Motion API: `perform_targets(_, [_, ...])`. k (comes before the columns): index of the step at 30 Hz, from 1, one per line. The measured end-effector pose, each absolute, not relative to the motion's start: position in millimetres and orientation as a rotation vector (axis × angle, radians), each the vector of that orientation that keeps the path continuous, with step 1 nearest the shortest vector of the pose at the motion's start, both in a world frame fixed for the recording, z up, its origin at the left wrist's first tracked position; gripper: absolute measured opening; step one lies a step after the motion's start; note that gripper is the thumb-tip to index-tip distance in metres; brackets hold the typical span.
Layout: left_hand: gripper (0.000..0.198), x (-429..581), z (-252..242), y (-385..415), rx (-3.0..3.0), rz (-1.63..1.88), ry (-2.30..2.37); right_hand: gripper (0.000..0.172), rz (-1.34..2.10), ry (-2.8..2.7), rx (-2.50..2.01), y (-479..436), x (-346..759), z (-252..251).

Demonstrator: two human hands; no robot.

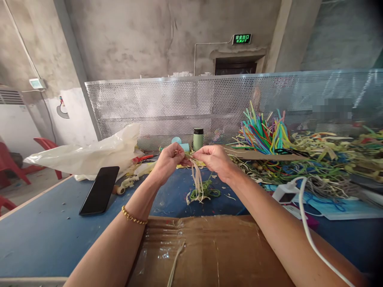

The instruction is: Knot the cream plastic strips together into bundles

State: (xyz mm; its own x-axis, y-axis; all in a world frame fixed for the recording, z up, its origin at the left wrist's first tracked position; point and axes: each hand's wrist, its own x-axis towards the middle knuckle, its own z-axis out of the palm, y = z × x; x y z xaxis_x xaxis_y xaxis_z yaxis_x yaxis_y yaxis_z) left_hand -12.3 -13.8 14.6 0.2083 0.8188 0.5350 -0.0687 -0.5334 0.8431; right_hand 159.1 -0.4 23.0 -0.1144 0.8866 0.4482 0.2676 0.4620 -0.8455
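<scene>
My left hand [171, 160] and my right hand [214, 158] meet close together above the blue table, fingers pinched. Between them runs a bunch of pale cream strips [197, 179], whose ends hang down toward the table. The left fingers are closed on these strips. My right thumb and forefinger are pressed together at the same spot, but what they pinch is too small to make out. Beneath the hanging ends lies a small tangle of green cord [206, 190]. A gold bead bracelet [133, 216] circles my left wrist.
A taped cardboard piece [206, 251] lies in front of me. Left are a black phone [100, 190] and a plastic bag [98, 149]. Behind my hands stands a green bottle [198, 139]. Colourful strips [265, 133], heaped cords and a white cable [305, 211] lie right.
</scene>
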Motion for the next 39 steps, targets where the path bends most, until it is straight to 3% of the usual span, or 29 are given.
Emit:
perform_targets(18, [0.01,-11.1,16.3,-18.1,1.557,1.346,0.634,0.009,0.346,-1.689,-1.265,-2.1,162.1,27.4])
perform_targets(39, [0.013,-9.0,13.1,-10.2,1.392,1.612,0.791,0.017,-0.108,-1.871,-1.409,-4.2,163.1,34.5])
